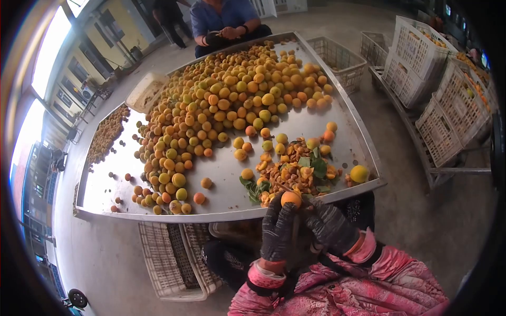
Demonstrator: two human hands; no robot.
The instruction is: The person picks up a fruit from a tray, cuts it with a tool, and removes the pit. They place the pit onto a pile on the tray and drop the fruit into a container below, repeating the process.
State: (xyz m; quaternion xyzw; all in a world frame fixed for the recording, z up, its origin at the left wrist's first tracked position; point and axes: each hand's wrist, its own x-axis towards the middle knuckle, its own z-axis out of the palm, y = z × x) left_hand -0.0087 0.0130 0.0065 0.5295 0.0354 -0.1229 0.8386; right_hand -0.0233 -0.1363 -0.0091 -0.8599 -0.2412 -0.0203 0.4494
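Note:
An orange apricot (291, 199) is held up at the near edge of the metal table (226, 213). My left hand (276, 231), in a dark glove, has its fingers closed on the fruit's left side. At its right side is my right hand (331, 226), gloved too, with its fingers curled; what they grip is hidden. Just beyond both hands lies a heap of opened apricot pieces (284, 174) with green leaves (315, 164) on it. A yellow fruit (359, 174) rests at the table's right corner.
Whole apricots (211, 105) cover much of the table. A pale basket (146, 92) sits on its left edge, near a pile of pits (107, 134). Crates (171, 258) stand below; more (416, 58) are stacked on the right. Across the table sits a person (224, 21).

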